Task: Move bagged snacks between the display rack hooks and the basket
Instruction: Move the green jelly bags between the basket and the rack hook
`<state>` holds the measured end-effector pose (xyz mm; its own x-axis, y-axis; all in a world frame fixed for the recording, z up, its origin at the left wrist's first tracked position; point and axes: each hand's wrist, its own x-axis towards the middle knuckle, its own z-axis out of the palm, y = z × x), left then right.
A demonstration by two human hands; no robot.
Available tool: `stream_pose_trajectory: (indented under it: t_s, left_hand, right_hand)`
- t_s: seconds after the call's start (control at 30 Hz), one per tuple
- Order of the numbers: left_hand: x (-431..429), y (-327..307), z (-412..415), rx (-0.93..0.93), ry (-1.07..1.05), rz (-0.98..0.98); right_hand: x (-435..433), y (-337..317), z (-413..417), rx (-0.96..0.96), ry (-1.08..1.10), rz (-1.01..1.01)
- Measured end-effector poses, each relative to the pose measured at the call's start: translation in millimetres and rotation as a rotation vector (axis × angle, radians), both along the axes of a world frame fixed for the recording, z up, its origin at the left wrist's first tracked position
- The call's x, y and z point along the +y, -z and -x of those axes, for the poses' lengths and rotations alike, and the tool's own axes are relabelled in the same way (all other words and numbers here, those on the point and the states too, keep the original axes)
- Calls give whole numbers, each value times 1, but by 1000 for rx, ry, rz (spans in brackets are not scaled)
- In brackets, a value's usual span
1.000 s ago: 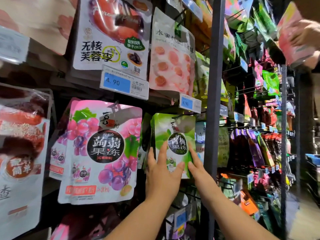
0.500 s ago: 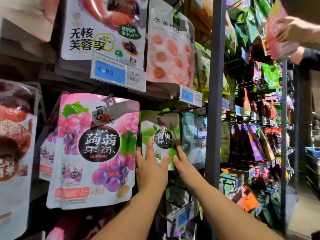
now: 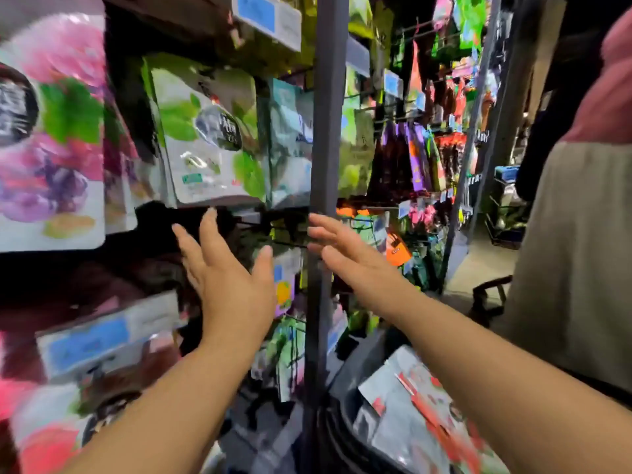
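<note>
Nearest, low on the right, the basket (image 3: pixel 337 436) holds a silvery bag with red print (image 3: pixel 420 405) lying flat (whether more lie under it, I cannot tell). Above it both forearms reach toward the rack. The left hand (image 3: pixel 227 285) and the right hand (image 3: pixel 345 254) are both wide, with fingers spread and nothing in them. The left fingertips sit just under the bottom edge of the green bag (image 3: pixel 208 138), which hangs on its hook and seems untouched.

The picture is smeared with motion, so the main risk, as I judge it, is haste. A fast grab at the green bag could swing it into the pink grape bag (image 3: pixel 51 131) or the teal bag (image 3: pixel 290 131), both packed tight beside it, and pull one off with it. Bare wire hooks (image 3: pixel 287 242) poke out between the hands and could catch a finger. The right hand is right at the grey post (image 3: pixel 325 131), so a knuckle could knock it. A person in a beige garment (image 3: pixel 581 268) stands close on the right, and a turn toward the basket could bump them.

There is no table here. The working surface is the upright rack itself, hung with bags and blue price tags (image 3: pixel 92 340). Beyond it a narrow, dim shop aisle runs back past more crowded racks to a blue crate (image 3: pixel 506 172).
</note>
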<state>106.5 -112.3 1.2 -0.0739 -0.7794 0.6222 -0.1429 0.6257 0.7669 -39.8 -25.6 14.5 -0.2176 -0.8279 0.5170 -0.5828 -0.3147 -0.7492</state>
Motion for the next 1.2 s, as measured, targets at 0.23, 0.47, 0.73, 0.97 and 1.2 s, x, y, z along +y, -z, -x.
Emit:
stream_pose_trajectory:
  t_s: [0.23, 0.47, 0.73, 0.97, 1.2]
  left_hand:
    - [107, 155, 45, -455, 551, 144]
    - [128, 227, 73, -881, 682, 511]
    - [131, 245, 78, -816, 614, 595]
    - [131, 248, 84, -787, 582, 652]
    - [130, 250, 85, -768, 550, 695]
  right_hand:
    - [155, 141, 102, -25, 488, -410]
    - [261, 219, 156, 77, 769, -939]
    - [282, 251, 172, 137, 793, -1036]
    - [284, 254, 179, 160, 813, -1027]
    - [277, 254, 173, 203, 976, -869]
